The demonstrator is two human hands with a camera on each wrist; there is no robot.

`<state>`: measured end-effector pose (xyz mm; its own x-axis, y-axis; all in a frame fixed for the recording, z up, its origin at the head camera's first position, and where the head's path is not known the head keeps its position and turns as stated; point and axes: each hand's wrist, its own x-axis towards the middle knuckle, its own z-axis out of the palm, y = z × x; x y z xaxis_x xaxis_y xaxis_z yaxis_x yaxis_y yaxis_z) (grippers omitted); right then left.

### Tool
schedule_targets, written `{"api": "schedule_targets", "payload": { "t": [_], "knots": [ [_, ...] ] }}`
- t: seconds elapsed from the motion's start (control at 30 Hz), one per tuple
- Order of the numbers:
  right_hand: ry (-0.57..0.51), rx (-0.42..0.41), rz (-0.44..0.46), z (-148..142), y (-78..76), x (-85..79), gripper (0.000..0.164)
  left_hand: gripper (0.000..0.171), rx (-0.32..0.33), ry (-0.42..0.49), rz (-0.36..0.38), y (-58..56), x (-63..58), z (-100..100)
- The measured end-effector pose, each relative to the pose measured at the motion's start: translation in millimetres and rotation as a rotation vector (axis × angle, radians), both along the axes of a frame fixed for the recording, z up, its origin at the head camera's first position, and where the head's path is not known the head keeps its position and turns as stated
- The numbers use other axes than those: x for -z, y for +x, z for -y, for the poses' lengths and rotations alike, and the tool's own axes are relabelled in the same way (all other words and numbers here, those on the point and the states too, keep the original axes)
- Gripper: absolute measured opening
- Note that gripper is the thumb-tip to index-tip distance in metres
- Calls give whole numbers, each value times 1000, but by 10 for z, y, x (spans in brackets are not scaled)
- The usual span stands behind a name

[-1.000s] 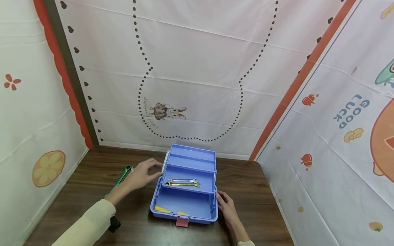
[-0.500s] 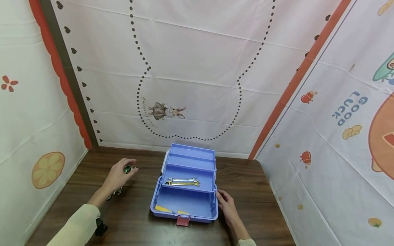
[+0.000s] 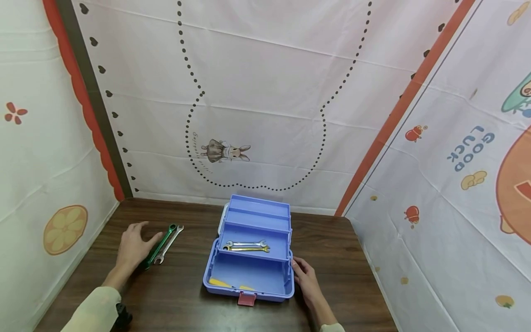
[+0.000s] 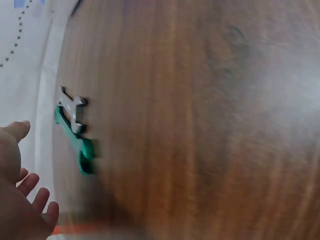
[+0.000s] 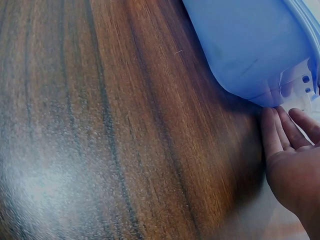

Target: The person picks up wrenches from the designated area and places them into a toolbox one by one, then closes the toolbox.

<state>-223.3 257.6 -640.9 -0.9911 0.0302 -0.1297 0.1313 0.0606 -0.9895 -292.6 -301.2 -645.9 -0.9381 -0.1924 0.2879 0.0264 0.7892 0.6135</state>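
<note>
My left hand (image 3: 133,245) hovers over the table's left side with thumb and fingers spread and nothing between them. Just to its right lie a green wrench (image 3: 161,246) and a silver wrench (image 3: 171,244), side by side and slanted; the left wrist view has the green wrench (image 4: 75,139) beyond the fingers (image 4: 30,185). A blue toolbox (image 3: 265,276) stands unfolded in the middle. Its tray carries a silver wrench (image 3: 240,243) and a yellow wrench (image 3: 249,249). My right hand (image 3: 306,279) rests against the toolbox's right side, fingers extended along the wall (image 5: 250,50).
Yellow pieces (image 3: 219,282) lie in the toolbox's lower compartment, partly hidden by its front wall. A red latch (image 3: 246,299) hangs at the front. Printed cloth walls (image 3: 265,92) rise behind and at both sides of the brown wooden table (image 3: 332,258).
My left hand has moved left from beside the toolbox, past the green and silver wrenches, which now show fully on the table. The right hand and toolbox have stayed put.
</note>
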Motion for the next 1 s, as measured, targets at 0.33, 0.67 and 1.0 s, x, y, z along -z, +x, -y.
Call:
{"api": "schedule_targets", "payload": {
  "t": [0.33,0.67,1.0],
  "knots": [
    [3,4,18,-4,-13,2,61,51,-23,22,33,76,176,118],
    [12,13,27,-6,0,-4,64,38,-2,21,4,88,232,128],
    [-9,15,27,3,-6,1,61,27,-11,36,32,73,227,152]
  ]
}}
